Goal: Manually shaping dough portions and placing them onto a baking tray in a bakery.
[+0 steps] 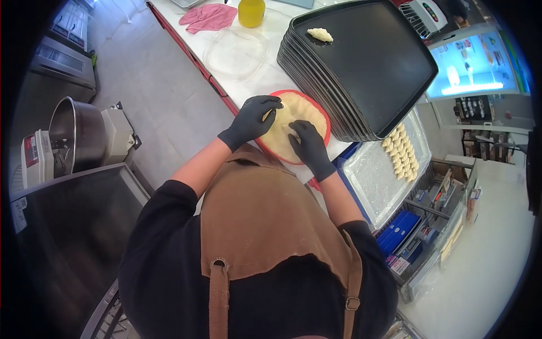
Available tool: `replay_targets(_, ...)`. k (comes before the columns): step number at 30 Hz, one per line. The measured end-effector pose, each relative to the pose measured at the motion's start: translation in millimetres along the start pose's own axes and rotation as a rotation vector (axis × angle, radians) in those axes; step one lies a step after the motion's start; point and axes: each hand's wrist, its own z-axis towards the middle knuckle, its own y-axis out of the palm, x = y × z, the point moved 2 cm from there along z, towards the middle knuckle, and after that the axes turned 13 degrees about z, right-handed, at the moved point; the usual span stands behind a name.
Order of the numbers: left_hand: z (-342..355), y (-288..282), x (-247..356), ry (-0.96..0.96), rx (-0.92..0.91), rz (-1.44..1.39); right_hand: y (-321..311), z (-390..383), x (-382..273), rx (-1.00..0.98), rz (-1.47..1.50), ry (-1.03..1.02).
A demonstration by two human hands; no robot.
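A red-rimmed round bowl (pixel 326 113) holds a soft, pale yellow mass like dough or filling (pixel 291 113). Over its left side is my left hand (pixel 252 117) in a black glove, fingers bent and the thumb apart from them, touching the mass. My right hand (pixel 307 146), gloved the same way, reaches in from the right with curled fingertips pressed into the mass near the middle. Beside the bowl rises a tall stack of black baking trays (pixel 372 62). On the top tray lies one small pale piece of dough (pixel 320 35).
At right, a lined tray (pixel 370 178) carries rows of small shaped dough pieces (pixel 401 152). Farther along the white table are a clear plastic lid (pixel 236 53), a pink cloth (pixel 208 18) and a yellow container (pixel 251 12). A mixer with a steel bowl (pixel 79 135) stands left.
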Motion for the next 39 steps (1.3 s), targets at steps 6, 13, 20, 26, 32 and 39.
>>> replay_targets(6,-7,-4,28,0.056,-0.012,0.133,-9,18,13,0.086,0.524,0.568)
replay_targets(13,-7,6,48,0.082,-0.195,0.541,-15,-1,36,0.047,1.442,0.995)
replay_targets(20,3,5,46,0.104,-0.361,0.132,-21,3,23,0.094,1.438,1.092)
replay_targets(26,10,7,51,-0.004,-0.468,-0.134,-31,3,10,0.059,1.081,0.929)
replay_targets(32,8,13,41,-0.115,-0.379,-0.117,-22,-14,-5,0.201,0.27,0.34)
replay_targets(39,10,11,40,-0.251,-0.475,-0.137,-22,-18,-25,0.067,-0.068,0.025)
